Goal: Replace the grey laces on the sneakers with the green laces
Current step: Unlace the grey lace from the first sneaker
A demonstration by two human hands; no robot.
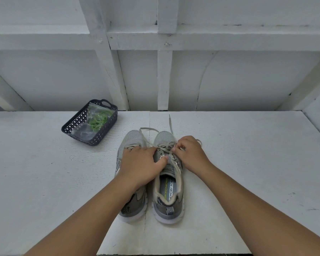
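1. The left hand [139, 164] lies across the gap between the two grey sneakers; its fingers are bent over the laced front of the right sneaker [168, 178] and the thumb presses on the tongue, so this grip grasps the shoe's upper and steadies it.
2. The right hand [189, 154] is at the right edge of the same shoe's eyelets, its fingertips [175, 147] curled in a narrow pinch on the grey lace [165, 147].
3. The lace is untied: one loose end runs forward over the toe onto the counter [248, 163], another loops across toward the left sneaker [132, 174].
4. The left sneaker stands just beside the right one, toes pointing away from the person, partly hidden under the left forearm.
5. The insole of the right sneaker reads "SKECHERS" in yellow-green and "MEMORY FOAM" in dark letters.
6. The green laces [98, 119] lie in a clear plastic bag [85, 132] inside a dark perforated basket [107, 129], which stands on the counter to the left and beyond the shoes, well apart from both hands.
7. A white panelled wall [229, 80] rises behind the counter.
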